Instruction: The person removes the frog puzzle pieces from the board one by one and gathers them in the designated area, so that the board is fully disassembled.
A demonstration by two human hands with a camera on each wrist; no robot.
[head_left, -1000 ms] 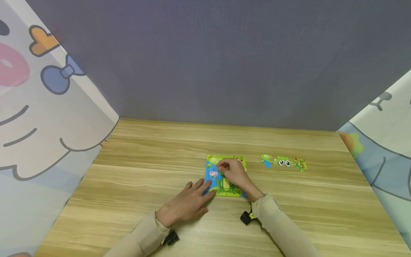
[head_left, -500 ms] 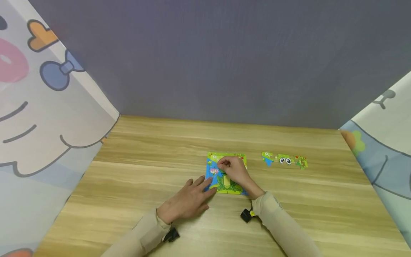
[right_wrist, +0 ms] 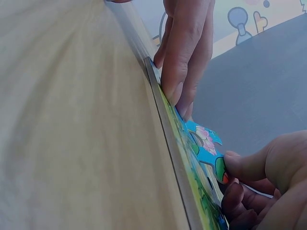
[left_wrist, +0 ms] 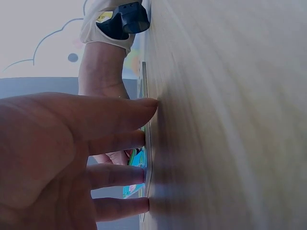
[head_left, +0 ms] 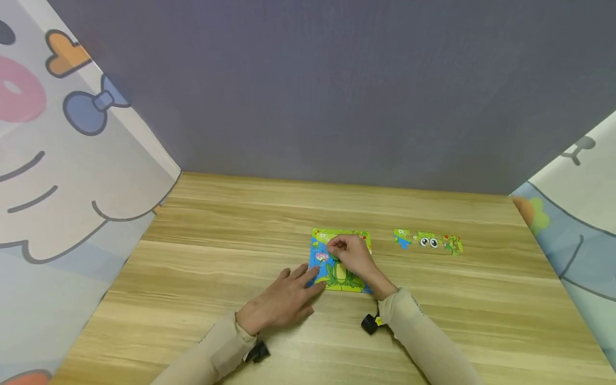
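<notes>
A square frog jigsaw puzzle [head_left: 340,274] lies on the wooden table in the head view. My right hand [head_left: 353,255] pinches a puzzle piece [right_wrist: 207,146] at one edge between thumb and fingers. This piece is blue with a pink flower and a green part; it tilts up from the puzzle's surface in the right wrist view. Whether its lower edge sits in the picture cannot be told. My left hand [head_left: 284,303] rests at the puzzle's lower left with fingers spread, the fingertips touching the board [left_wrist: 148,158]. The right hand hides the puzzle's upper middle.
Right of the puzzle lie loose pieces: a blue and green one [head_left: 401,238], one with the frog's eyes [head_left: 428,241], and a green one with red flowers [head_left: 453,244]. A grey panel [head_left: 337,96] stands behind the table [head_left: 231,224], with printed panels at both sides.
The head view has shifted slightly. Both hands stay in nearly the same place, the right still pinching the puzzle piece and the left still on the board.
</notes>
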